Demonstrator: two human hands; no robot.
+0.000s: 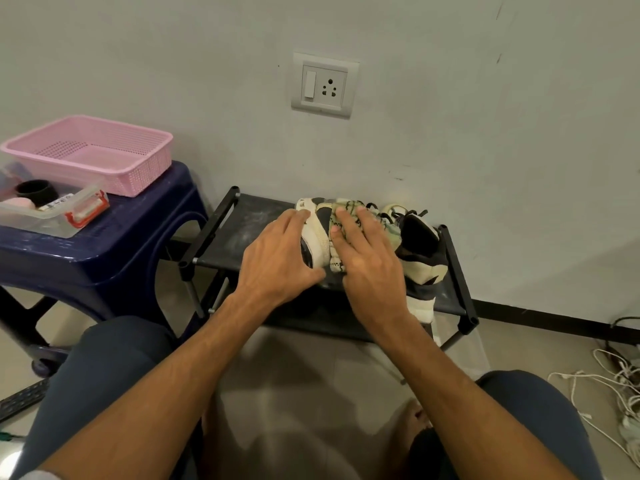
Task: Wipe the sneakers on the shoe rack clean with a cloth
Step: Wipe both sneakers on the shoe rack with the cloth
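L hand (pixel 277 261): sneaker (pixel 317 237) is gripped at its toe end; fingers (pixel 294 220) are laid over the top, slightly bent, w/ thumb tucked at the near edge by the sole.
R hand (pixel 370 261): fingers (pixel 349 223) are held straight & spread, pressed flat on the cloth (pixel 348 204); nothing is clasped.
Cloth: cream w/ dark wavy pattern, draped over the sneaker's mid part.
Sneaker: cream & black, tipped so the sole is turned to the L; set on top shelf of shoe rack (pixel 239 233), R half, near the wall.
Shelf: black, dusted w/ pale smears.
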